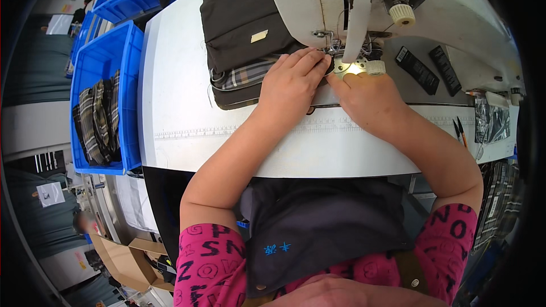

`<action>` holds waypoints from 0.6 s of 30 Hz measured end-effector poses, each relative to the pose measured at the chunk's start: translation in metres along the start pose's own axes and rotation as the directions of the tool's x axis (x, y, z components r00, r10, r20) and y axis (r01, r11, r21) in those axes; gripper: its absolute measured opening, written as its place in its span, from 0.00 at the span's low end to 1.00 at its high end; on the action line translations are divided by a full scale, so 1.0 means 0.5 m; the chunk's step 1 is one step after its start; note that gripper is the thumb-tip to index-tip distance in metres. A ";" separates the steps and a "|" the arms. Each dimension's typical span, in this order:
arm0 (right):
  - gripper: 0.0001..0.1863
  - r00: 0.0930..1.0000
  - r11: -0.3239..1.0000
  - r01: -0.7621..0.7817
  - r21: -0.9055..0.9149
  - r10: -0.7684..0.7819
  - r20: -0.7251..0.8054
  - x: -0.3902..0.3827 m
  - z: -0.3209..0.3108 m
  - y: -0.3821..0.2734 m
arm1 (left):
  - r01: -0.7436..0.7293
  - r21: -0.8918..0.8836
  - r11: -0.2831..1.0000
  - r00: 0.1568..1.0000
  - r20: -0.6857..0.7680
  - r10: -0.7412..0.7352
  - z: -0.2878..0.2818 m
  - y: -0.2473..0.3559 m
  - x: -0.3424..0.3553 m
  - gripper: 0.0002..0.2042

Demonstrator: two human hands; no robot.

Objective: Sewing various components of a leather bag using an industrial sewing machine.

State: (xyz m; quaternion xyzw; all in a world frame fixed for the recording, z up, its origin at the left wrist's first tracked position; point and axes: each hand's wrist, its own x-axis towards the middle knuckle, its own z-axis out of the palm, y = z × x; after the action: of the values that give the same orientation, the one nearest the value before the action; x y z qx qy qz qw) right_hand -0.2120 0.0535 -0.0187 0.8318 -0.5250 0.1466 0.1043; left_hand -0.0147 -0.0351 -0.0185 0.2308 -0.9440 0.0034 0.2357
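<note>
A dark fabric piece, perhaps a bag panel [239, 28], lies under the white sewing machine [307, 0], with a plaid strip [247, 75] and a small beige tape piece [259, 36] on it. My left hand [293, 82] rests on its right side, fingers stretched forward against the cloth close to the presser foot [336, 51]. Just right of the needle area, my right hand [369, 99] has its fingers curled and pressed together at the lit plate. Whatever those fingers hold is hidden beneath them. The needle tip is too small to make out.
Left of the white table [187, 153], a blue bin [108, 40] holds folded plaid cloth [99, 119]. Two black labelled strips [418, 71] lie right of the needle. Beyond my right forearm are orange-handled snips [462, 133] and a clear plastic packet [492, 119]. A printed ruler runs along the front.
</note>
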 end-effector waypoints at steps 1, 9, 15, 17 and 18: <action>0.14 1.000 1.000 0.001 0.000 -0.001 0.001 -0.001 0.001 -0.001 | 0.006 0.009 1.000 1.000 -0.005 -0.006 -0.002 0.002 -0.002 0.26; 0.19 0.998 0.988 0.037 0.152 -0.043 0.039 -0.008 -0.009 -0.008 | 0.064 -0.047 0.997 0.997 -0.041 -0.066 -0.030 0.022 -0.018 0.19; 0.17 0.995 0.972 0.098 0.213 -0.101 0.000 -0.005 -0.012 -0.003 | 0.038 -0.104 0.994 0.999 0.001 -0.039 -0.039 0.017 -0.012 0.15; 0.17 0.995 0.972 0.102 0.210 -0.102 -0.009 -0.007 -0.009 -0.004 | 0.037 -0.144 0.989 0.999 -0.017 -0.040 -0.039 0.016 -0.009 0.14; 0.17 0.994 0.973 0.106 0.206 -0.105 -0.019 -0.007 -0.008 -0.004 | 0.038 -0.145 0.989 0.999 -0.016 -0.041 -0.039 0.015 -0.009 0.14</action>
State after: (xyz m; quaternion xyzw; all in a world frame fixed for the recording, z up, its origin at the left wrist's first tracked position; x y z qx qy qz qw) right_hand -0.2122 0.0586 -0.0164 0.8643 -0.4617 0.1980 0.0272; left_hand -0.0059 -0.0243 -0.0025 0.2317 -0.9347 -0.0675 0.2608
